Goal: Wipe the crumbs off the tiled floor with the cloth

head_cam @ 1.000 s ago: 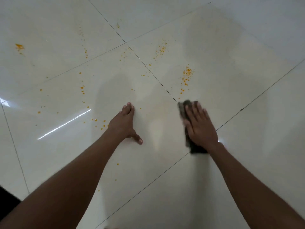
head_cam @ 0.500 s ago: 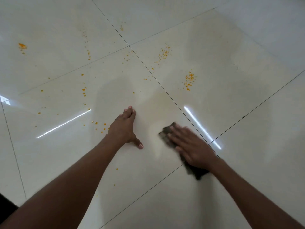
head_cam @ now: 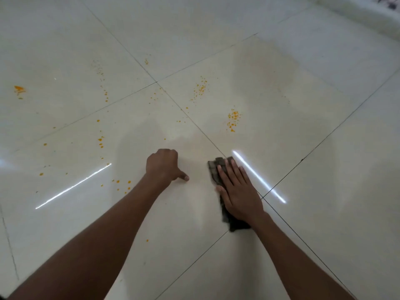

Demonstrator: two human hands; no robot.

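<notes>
A dark grey cloth (head_cam: 214, 168) lies flat on the glossy cream tiled floor (head_cam: 303, 131). My right hand (head_cam: 237, 191) presses down on it with fingers spread, covering its middle. Orange crumbs (head_cam: 233, 120) form a small heap beyond the cloth, with another patch of crumbs (head_cam: 200, 88) farther off and loose crumbs (head_cam: 100, 140) scattered to the left. My left hand (head_cam: 164, 167) rests on the tile left of the cloth, fingers curled under and thumb out, holding nothing.
A larger orange smear (head_cam: 19, 90) marks the far-left tile. Dark grout lines (head_cam: 155, 82) cross the floor. Bright light streaks (head_cam: 258, 176) reflect right of the cloth. A pale ledge or wall base (head_cam: 368, 11) runs along the top right.
My right hand pulled the cloth back toward me and left, then slid it forward and right again. My left hand's fingers curled under from flat.
</notes>
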